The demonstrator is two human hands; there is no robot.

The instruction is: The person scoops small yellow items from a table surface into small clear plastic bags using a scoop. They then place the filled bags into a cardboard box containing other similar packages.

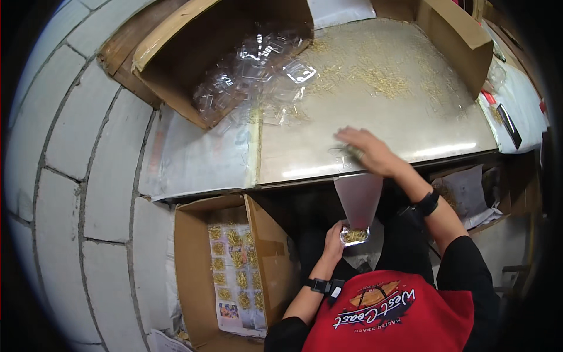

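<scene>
My left hand [335, 241] is closed around a small clear plastic box [368, 239] below the table's front edge. Small thin gold metal pieces [354, 236] lie inside that box. Just above it ends the narrow mouth of a pale, tapering chute [359, 196], which hangs from the table edge. My right hand [370, 154] is over the metal tabletop at the chute's wide top, fingers stretched out and slightly blurred. A few thin pieces lie near its fingertips, and I see nothing gripped in it.
Loose gold pieces [381, 81] spread over the metal tabletop [311, 149]. A tipped cardboard box [176, 64] spills clear plastic boxes [252, 64] at the back left. Below, another carton [256, 258] holds several gold-filled boxes [236, 258]. A block wall [64, 141] bounds the left.
</scene>
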